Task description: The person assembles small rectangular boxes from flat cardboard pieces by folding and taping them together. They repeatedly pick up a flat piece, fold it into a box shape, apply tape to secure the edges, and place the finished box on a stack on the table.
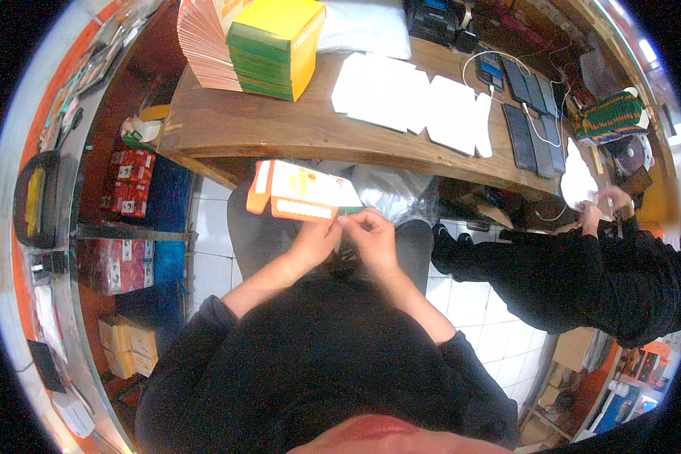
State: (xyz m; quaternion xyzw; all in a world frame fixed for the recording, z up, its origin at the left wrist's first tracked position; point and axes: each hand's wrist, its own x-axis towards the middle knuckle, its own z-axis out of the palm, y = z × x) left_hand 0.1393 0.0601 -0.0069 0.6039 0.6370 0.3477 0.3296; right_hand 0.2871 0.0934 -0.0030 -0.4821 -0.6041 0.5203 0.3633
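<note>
An orange and white folding carton (304,189) with a green end is held over my lap, in front of the table's near edge. My left hand (312,244) grips it from below, near its green end. Pinched at that same end are the fingers of my right hand (372,236), close against the left fingertips. An orange flap stands out at the carton's far left end. What lies between the touching fingertips is too small to make out.
On the wooden table (242,129) stand a stack of yellow and green cartons (276,53) and fanned orange-edged card sheets (204,53). White unfolded card blanks (386,91) and several phones (518,125) with cables lie farther right. A co-worker (583,280) in dark clothes handles something white (577,178).
</note>
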